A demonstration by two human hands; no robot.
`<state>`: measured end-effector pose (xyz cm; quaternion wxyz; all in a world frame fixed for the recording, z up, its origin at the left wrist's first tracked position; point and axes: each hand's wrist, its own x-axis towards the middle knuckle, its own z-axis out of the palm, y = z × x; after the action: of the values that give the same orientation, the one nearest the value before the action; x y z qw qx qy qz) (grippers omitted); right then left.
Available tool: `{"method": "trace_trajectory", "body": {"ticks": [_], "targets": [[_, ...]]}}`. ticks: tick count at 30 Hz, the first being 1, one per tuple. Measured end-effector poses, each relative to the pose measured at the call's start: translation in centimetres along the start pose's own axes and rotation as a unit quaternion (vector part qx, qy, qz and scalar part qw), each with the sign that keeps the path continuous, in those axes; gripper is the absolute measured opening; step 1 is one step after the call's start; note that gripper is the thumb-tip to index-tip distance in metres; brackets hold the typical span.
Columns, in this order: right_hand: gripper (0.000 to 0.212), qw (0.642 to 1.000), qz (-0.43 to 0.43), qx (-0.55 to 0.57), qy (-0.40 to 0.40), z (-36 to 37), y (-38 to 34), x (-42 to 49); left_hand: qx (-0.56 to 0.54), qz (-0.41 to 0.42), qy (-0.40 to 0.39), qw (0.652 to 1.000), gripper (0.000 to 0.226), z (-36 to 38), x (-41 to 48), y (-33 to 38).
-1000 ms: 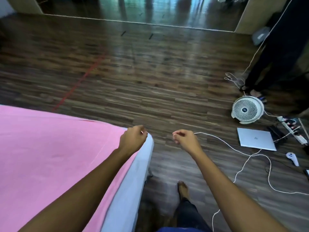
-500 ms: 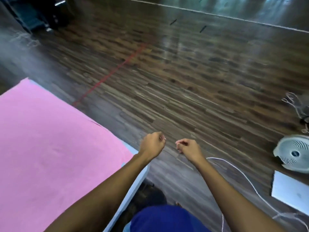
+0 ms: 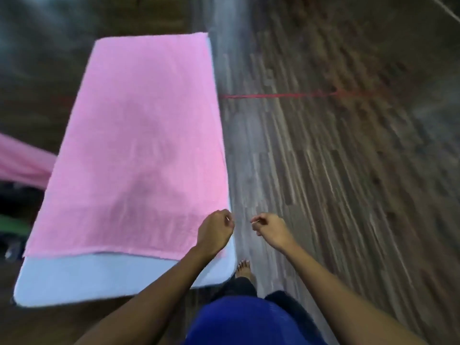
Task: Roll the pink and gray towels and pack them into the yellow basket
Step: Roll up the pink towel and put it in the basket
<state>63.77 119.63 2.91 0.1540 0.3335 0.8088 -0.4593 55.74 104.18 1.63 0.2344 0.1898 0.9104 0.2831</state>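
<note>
A bare foot (image 3: 244, 268) stands beside the white table's (image 3: 82, 277) near right corner. Above that corner the left hand (image 3: 215, 232) is curled on nothing. The right hand (image 3: 271, 230), just to its right, is curled and empty too. The pink towel (image 3: 142, 135) lies flat along the table to its far end.

white table (image 3: 99, 277) on wood floor (image 3: 323, 195) crossed by red line (image 3: 273, 95).

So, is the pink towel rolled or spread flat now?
Spread flat. The pink towel covers most of the white surface, all four edges showing, with no roll or fold visible.
</note>
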Motion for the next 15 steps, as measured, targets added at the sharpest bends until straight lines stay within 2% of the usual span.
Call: {"method": "trace_trajectory", "body": {"ticks": [5,10,12,15], "targets": [[0.019,0.976,-0.113,-0.143,-0.120,0.8,-3.8,5.0,-0.042,-0.137,0.059,0.988,0.020,0.4,-1.7,-1.9],[0.022,0.900,-0.243,-0.285,-0.223,2.4,-6.8,8.9,-0.108,-0.249,0.103,0.957,0.024,3.1,-3.9,-2.7],[0.024,0.848,-0.313,-0.347,-0.248,2.8,-7.8,10.6,-0.108,-0.281,0.122,0.946,0.025,4.5,-4.2,-2.1],[0.032,0.712,-0.426,-0.488,-0.272,2.8,-9.0,13.7,-0.087,-0.323,0.174,0.926,0.031,6.2,-3.4,-1.0]]}}
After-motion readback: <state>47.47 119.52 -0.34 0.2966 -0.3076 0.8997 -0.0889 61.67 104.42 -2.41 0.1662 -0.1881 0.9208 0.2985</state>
